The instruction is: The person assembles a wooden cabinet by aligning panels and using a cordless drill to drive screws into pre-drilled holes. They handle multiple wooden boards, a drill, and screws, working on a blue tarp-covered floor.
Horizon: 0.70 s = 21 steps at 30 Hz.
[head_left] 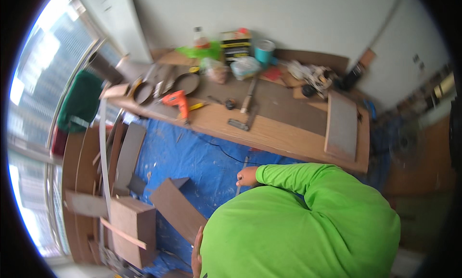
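My right hand (pixel 247 176) reaches out of a bright green sleeve (pixel 298 174) and is closed on a thin pale wooden strip (pixel 242 170) that stands over the blue tarp (pixel 192 153), just in front of the workbench edge. My left hand (pixel 196 251) is low at the left of my green shirt, fingers straight and holding nothing. It is beside the tilted brown board (pixel 175 208) lying on the tarp.
The long wooden workbench (pixel 288 138) carries an orange drill (pixel 179 101), a hammer (pixel 248 99), a brown panel (pixel 340 126), a teal cup (pixel 264 52) and clutter. A brown box (pixel 132 225) and stacked boards (pixel 127 153) stand at the left by the window.
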### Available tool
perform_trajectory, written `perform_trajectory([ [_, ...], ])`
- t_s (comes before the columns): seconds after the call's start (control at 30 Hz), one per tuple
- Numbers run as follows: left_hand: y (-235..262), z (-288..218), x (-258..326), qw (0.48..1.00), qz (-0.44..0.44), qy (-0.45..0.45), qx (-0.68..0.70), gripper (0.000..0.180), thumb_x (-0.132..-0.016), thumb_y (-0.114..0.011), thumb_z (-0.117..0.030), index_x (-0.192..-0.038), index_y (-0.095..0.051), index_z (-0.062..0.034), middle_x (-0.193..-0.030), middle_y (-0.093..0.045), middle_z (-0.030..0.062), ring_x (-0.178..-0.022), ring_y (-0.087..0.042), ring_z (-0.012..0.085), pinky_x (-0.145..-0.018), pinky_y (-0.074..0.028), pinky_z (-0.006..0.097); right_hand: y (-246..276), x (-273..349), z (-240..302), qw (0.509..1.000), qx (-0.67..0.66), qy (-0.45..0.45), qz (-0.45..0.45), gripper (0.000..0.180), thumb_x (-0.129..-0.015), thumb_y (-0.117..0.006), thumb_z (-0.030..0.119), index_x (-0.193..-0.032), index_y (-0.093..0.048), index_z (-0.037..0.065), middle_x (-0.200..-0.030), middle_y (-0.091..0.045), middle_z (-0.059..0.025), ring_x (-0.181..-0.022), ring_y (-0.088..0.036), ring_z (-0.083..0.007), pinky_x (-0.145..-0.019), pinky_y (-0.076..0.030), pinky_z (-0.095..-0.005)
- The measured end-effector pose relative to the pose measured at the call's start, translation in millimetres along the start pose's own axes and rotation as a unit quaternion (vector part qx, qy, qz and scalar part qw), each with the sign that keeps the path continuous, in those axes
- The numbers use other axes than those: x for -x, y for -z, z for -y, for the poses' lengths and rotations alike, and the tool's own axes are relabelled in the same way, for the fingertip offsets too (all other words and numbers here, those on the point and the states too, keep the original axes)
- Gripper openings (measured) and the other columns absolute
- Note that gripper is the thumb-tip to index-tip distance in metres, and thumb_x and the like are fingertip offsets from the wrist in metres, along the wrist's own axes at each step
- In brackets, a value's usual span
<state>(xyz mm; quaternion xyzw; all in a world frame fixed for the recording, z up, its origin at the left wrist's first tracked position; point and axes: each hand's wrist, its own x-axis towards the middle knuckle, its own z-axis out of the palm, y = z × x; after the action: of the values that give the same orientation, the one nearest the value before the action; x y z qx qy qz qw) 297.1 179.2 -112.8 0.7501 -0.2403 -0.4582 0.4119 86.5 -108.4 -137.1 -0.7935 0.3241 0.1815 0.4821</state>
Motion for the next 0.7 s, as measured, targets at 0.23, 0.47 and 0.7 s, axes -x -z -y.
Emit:
perform_trajectory([
  [0.23,-37,-4,-52,0.975,0.104,0.054,-0.189,0.044,-0.106,-0.049,-0.035,-0.101,-0.067,0.0047,-0.102,-0.072,0.0154,-0.091,-0.069,0.0228,-0.082,-0.056,0.036,1,63,-145,0.976,-0.145,-0.098,-0.128,0.046,-0.091,-0.062,0.049,-0.104,-0.072,0.006,-0.103,-0.072,-0.0182,-0.101,-0.067,-0.0352,-0.087,-0.051,-0.0463],
  [0.47,-22,1,-83,0.942,0.143,0.073,-0.295,0.045,-0.106,-0.049,-0.037,-0.102,-0.066,0.0048,-0.100,-0.071,0.0153,-0.090,-0.069,0.0233,-0.081,-0.056,0.036,-98,163,-297,0.857,-0.223,-0.327,-0.330,0.051,-0.088,-0.060,0.050,-0.096,-0.073,0.001,-0.102,-0.071,-0.0244,-0.101,-0.067,-0.0404,-0.088,-0.052,-0.0482],
  [0.7,32,19,-94,0.932,0.148,0.052,-0.327,0.047,-0.106,-0.048,-0.038,-0.103,-0.066,0.0050,-0.099,-0.071,0.0152,-0.089,-0.069,0.0238,-0.080,-0.057,0.036,-234,303,-270,0.791,-0.233,-0.522,-0.218,0.070,-0.099,-0.046,0.057,-0.121,-0.065,-0.007,-0.118,-0.066,-0.0294,-0.105,-0.068,-0.0412,-0.093,-0.051,-0.0486],
])
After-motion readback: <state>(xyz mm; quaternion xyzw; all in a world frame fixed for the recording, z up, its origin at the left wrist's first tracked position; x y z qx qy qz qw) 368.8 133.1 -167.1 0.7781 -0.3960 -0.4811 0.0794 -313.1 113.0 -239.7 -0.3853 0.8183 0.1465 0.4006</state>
